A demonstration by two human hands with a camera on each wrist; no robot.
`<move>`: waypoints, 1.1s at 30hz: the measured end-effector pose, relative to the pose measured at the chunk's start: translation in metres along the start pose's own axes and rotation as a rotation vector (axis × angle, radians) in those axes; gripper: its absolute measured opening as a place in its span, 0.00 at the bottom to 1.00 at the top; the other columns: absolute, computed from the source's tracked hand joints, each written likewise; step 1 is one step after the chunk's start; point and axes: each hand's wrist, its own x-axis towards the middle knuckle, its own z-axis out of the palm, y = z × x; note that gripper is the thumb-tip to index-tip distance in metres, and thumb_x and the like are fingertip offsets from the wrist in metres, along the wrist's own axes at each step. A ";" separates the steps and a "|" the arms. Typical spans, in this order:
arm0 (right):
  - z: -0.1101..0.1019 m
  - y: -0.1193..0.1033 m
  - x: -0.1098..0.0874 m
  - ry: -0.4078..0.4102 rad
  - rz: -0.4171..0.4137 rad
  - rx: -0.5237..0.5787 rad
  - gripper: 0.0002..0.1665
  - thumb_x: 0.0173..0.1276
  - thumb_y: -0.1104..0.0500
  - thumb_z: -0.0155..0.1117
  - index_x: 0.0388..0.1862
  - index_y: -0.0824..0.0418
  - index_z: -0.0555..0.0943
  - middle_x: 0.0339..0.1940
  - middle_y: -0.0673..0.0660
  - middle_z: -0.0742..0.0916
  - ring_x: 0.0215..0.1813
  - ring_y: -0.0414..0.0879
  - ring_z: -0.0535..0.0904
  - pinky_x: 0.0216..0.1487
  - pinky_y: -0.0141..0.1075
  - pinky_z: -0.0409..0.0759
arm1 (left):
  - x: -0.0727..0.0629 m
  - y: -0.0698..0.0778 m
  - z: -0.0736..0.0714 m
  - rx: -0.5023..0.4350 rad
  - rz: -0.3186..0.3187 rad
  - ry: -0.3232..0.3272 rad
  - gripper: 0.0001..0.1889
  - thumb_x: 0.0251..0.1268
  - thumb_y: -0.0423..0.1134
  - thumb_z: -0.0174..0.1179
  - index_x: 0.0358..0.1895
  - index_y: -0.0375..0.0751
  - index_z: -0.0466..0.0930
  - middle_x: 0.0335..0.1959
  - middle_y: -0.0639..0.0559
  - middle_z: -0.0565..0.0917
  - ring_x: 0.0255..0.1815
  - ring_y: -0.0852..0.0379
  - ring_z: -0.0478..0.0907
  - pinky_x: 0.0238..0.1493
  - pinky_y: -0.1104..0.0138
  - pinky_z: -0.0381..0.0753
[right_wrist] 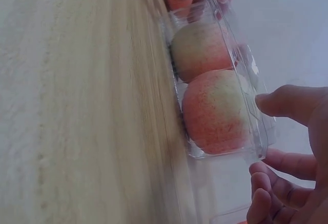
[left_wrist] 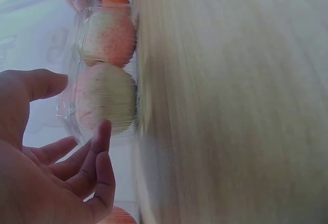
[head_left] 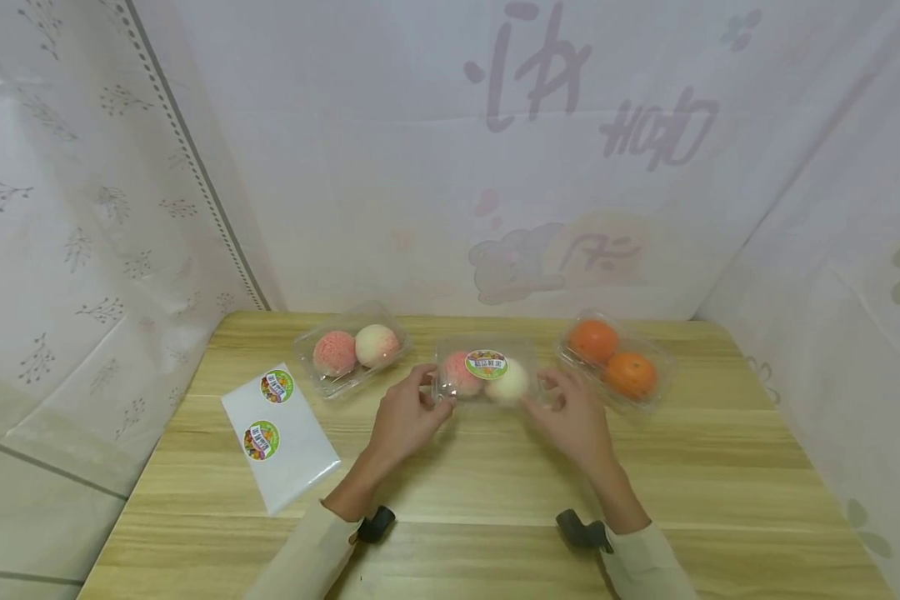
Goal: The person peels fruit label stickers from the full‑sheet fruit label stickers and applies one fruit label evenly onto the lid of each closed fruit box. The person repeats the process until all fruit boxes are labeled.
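Observation:
A clear plastic clamshell box (head_left: 450, 400) stands before me at mid-table, with two pink-and-cream peaches (left_wrist: 105, 93) inside. On its lid is a round green fruit label (head_left: 487, 364). My left hand (head_left: 412, 414) holds the box's left end, thumb by the rim and fingertips at the end wall. At the other end my right hand (head_left: 576, 417) pinches the rim, its thumb (right_wrist: 287, 101) against the lid edge and its fingers round the corner. In the wrist views the peaches show through the clear walls.
Back left is another clear box (head_left: 352, 379) with two peaches. A clear box (head_left: 570, 367) of two oranges (head_left: 630, 375) lies back right. Front left rests a white label sheet (head_left: 300, 454) bearing two round labels. Patterned curtains (head_left: 390, 167) enclose the wooden table (head_left: 480, 550).

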 end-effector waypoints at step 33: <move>0.031 0.004 0.037 0.152 0.100 0.136 0.28 0.73 0.53 0.78 0.66 0.66 0.85 0.45 0.65 0.92 0.43 0.61 0.91 0.50 0.55 0.85 | 0.044 -0.016 0.024 -0.155 -0.081 0.081 0.31 0.78 0.47 0.65 0.79 0.42 0.71 0.68 0.32 0.83 0.54 0.38 0.89 0.47 0.48 0.89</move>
